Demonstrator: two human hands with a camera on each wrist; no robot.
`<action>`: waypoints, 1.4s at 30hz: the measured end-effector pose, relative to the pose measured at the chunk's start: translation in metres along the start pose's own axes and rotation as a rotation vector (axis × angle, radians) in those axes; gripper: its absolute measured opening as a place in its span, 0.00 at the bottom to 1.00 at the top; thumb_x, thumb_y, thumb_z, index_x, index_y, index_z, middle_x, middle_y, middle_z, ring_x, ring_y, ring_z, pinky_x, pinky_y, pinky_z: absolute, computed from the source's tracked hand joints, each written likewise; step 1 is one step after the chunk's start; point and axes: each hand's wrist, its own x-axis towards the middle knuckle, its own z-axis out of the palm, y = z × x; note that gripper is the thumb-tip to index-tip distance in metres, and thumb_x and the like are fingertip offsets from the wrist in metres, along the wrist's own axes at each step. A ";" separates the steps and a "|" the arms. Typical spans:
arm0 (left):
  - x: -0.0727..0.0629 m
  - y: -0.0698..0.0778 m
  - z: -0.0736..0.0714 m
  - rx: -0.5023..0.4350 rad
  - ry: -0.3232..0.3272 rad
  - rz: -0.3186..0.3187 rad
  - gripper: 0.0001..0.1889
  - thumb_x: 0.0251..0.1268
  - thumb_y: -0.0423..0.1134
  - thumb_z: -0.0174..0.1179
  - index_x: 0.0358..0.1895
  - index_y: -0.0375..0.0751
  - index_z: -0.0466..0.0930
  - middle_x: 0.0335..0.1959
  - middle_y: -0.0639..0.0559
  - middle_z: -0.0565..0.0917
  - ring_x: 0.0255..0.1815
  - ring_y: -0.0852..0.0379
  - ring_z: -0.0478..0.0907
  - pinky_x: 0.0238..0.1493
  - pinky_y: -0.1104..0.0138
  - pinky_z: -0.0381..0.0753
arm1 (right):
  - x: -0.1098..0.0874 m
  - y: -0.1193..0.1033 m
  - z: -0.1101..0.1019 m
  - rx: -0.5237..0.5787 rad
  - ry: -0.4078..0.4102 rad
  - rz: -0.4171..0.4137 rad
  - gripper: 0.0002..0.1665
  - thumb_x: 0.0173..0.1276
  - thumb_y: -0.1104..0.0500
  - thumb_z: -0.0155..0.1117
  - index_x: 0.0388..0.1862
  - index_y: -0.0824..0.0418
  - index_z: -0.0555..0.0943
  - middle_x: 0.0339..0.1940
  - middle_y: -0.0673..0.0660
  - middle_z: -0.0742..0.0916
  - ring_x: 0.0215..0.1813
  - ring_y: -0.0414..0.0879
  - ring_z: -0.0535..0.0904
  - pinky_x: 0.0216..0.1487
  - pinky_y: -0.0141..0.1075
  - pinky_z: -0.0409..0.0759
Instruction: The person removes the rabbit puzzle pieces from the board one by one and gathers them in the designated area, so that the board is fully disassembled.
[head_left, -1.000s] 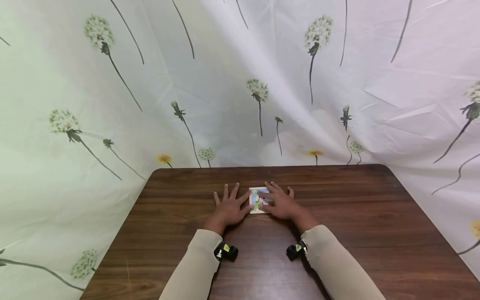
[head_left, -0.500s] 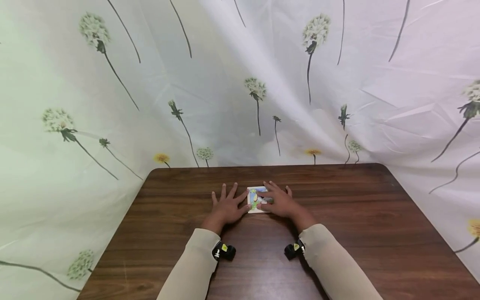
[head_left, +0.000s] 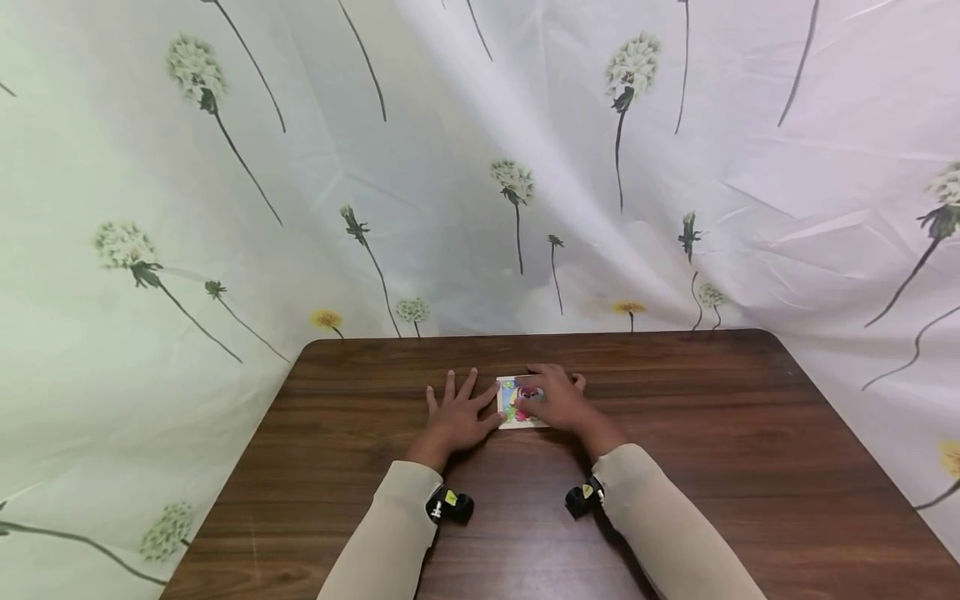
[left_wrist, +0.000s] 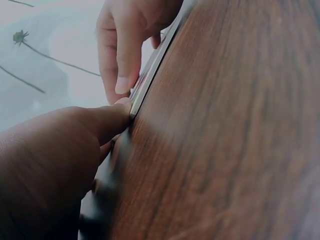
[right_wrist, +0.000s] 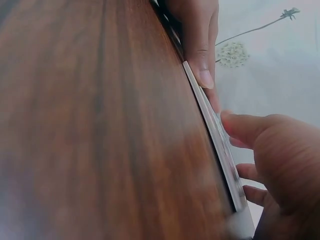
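Note:
A small, flat square board with a white border and a colourful picture [head_left: 508,402] lies on the table near its far side. Fingers spread, my left hand [head_left: 454,422] rests on the wood, its thumb and index fingertip at the board's left edge. My right hand [head_left: 564,405] is over the board's right part and hides some of the picture, with red and pink areas visible by its fingers. In the right wrist view the right thumb [right_wrist: 245,127] touches the top of the thin board [right_wrist: 212,130], and its other fingers reach the far part.
The dark wood-grain table [head_left: 360,392] has rounded far corners. Behind and beside it hangs a white curtain [head_left: 450,167] printed with dandelions. Black wrist cameras [head_left: 453,505] are strapped over light sleeves [head_left: 390,533].
My right hand's fingers have bent and drawn back on the board, baring more of the red part of the picture. The left hand has stayed at the left edge.

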 end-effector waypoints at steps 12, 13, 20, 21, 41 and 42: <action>0.003 -0.003 0.005 0.010 0.017 0.001 0.36 0.84 0.71 0.46 0.89 0.69 0.58 0.94 0.47 0.47 0.94 0.30 0.34 0.83 0.22 0.33 | 0.018 -0.008 0.004 -0.013 0.031 0.011 0.20 0.80 0.46 0.69 0.66 0.48 0.89 0.80 0.60 0.78 0.82 0.68 0.64 0.72 0.74 0.48; 0.003 -0.003 0.005 0.011 0.018 0.000 0.36 0.84 0.71 0.46 0.89 0.69 0.58 0.94 0.47 0.47 0.93 0.30 0.34 0.83 0.22 0.33 | 0.019 -0.008 0.004 -0.009 0.025 0.011 0.19 0.80 0.46 0.69 0.65 0.48 0.90 0.80 0.60 0.78 0.82 0.68 0.63 0.72 0.74 0.48; 0.000 -0.003 0.004 0.008 0.010 -0.009 0.36 0.84 0.71 0.46 0.88 0.70 0.57 0.94 0.48 0.46 0.94 0.30 0.32 0.83 0.22 0.32 | 0.024 -0.010 0.004 0.014 -0.008 0.021 0.16 0.79 0.49 0.72 0.62 0.46 0.90 0.80 0.60 0.76 0.84 0.68 0.61 0.73 0.75 0.47; 0.000 -0.003 0.005 0.009 0.011 -0.008 0.36 0.84 0.71 0.46 0.88 0.70 0.57 0.94 0.48 0.46 0.94 0.30 0.33 0.83 0.22 0.32 | 0.024 -0.011 0.004 0.018 -0.009 0.025 0.16 0.79 0.49 0.72 0.61 0.46 0.91 0.80 0.60 0.76 0.84 0.68 0.61 0.73 0.75 0.47; 0.002 -0.002 0.002 0.002 0.003 -0.007 0.37 0.84 0.71 0.46 0.89 0.69 0.57 0.94 0.48 0.46 0.94 0.30 0.33 0.83 0.23 0.32 | 0.039 -0.022 0.001 0.026 -0.114 0.132 0.07 0.80 0.50 0.70 0.53 0.45 0.84 0.84 0.55 0.71 0.85 0.65 0.56 0.76 0.70 0.47; 0.002 -0.002 0.002 0.000 0.002 -0.008 0.36 0.84 0.71 0.46 0.89 0.69 0.57 0.94 0.48 0.46 0.94 0.30 0.33 0.83 0.23 0.32 | 0.040 -0.021 0.001 0.018 -0.118 0.134 0.07 0.80 0.50 0.70 0.53 0.45 0.83 0.84 0.55 0.70 0.85 0.65 0.57 0.75 0.70 0.48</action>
